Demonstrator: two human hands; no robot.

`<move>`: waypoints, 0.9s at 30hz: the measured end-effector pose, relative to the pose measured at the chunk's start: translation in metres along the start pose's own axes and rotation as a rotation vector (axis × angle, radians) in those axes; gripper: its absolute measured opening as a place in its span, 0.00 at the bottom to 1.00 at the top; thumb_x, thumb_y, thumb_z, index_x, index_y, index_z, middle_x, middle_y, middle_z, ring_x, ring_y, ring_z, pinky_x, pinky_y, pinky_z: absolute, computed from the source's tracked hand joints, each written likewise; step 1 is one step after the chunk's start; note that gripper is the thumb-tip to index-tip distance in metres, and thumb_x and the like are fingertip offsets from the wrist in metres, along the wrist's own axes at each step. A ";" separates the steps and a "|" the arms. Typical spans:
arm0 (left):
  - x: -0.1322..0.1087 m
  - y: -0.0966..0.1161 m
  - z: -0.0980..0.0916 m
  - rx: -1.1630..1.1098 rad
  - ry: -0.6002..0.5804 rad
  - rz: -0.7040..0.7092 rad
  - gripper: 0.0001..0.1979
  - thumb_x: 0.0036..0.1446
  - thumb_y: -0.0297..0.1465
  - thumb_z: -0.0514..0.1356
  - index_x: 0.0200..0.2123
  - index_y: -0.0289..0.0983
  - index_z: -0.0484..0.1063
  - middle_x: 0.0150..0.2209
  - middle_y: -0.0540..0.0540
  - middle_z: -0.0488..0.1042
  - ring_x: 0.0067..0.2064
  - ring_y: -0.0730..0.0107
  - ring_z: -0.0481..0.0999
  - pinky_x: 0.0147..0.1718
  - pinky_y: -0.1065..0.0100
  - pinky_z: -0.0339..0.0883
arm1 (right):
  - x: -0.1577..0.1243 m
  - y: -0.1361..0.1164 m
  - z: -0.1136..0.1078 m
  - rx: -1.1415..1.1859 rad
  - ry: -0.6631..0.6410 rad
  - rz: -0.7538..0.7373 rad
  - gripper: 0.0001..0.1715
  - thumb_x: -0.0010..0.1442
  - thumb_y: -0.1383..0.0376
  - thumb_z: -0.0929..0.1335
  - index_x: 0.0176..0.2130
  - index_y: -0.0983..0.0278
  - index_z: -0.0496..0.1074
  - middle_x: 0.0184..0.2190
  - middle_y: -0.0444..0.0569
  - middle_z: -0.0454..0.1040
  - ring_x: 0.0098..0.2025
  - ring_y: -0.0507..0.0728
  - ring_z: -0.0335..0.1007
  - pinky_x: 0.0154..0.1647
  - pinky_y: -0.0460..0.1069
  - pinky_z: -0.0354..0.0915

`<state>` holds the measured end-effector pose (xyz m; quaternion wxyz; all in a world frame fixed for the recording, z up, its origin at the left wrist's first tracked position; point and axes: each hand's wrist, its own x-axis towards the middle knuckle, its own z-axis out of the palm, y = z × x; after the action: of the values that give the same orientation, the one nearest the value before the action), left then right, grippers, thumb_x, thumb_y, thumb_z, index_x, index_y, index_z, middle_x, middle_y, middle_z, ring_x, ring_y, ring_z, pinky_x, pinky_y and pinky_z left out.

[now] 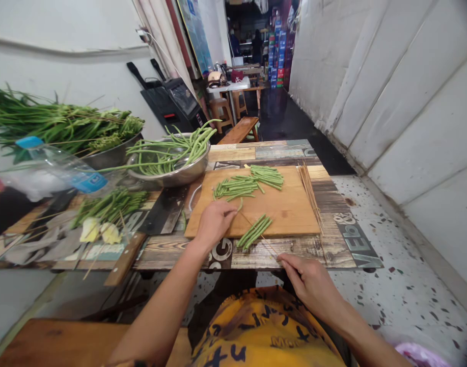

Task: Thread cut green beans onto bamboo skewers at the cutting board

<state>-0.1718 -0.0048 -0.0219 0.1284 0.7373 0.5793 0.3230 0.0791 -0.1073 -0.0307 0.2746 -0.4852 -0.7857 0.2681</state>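
My right hand [307,278] pinches the near end of a thin wooden skewer [270,247] just past the table's front edge. Several cut green bean pieces [254,232] are threaded side by side on the skewer, over the front edge of the wooden cutting board [290,209]. At the skewer's far end, my left hand [217,221] is closed on a short green bean piece [240,205]; whether the tip has entered it I cannot tell. Loose cut beans [235,187] lie in two piles farther back on the board. Bare skewers [310,193] rest along its right edge.
A cleaver [162,216] lies left of the board, its wooden handle [123,260] over the table edge. Behind stands a steel bowl [170,179] of long beans. Farther left are a tilted plastic bottle [67,163], skewered greens [111,204] and a basin of greens [114,155].
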 end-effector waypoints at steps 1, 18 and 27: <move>0.000 0.000 0.000 -0.001 0.001 -0.003 0.05 0.51 0.27 0.60 0.30 0.38 0.78 0.32 0.47 0.78 0.35 0.67 0.74 0.39 0.67 0.67 | 0.000 0.000 0.000 -0.001 0.000 -0.001 0.17 0.63 0.66 0.58 0.43 0.62 0.74 0.37 0.49 0.79 0.37 0.57 0.76 0.39 0.49 0.69; 0.000 -0.001 0.002 -0.036 0.017 -0.085 0.05 0.50 0.29 0.60 0.29 0.38 0.78 0.31 0.48 0.78 0.34 0.68 0.75 0.36 0.68 0.66 | 0.000 -0.002 -0.001 -0.017 -0.007 -0.001 0.18 0.64 0.65 0.58 0.43 0.62 0.74 0.38 0.50 0.79 0.38 0.57 0.76 0.38 0.48 0.69; 0.000 -0.001 0.003 0.031 0.020 -0.047 0.04 0.50 0.28 0.61 0.29 0.38 0.77 0.32 0.47 0.78 0.35 0.67 0.75 0.37 0.68 0.66 | 0.001 -0.005 -0.001 -0.008 -0.023 0.007 0.18 0.64 0.65 0.57 0.39 0.62 0.74 0.34 0.50 0.79 0.37 0.57 0.75 0.38 0.48 0.68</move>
<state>-0.1710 -0.0039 -0.0244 0.1187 0.7221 0.6028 0.3180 0.0760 -0.1078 -0.0265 0.2628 -0.4859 -0.7881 0.2715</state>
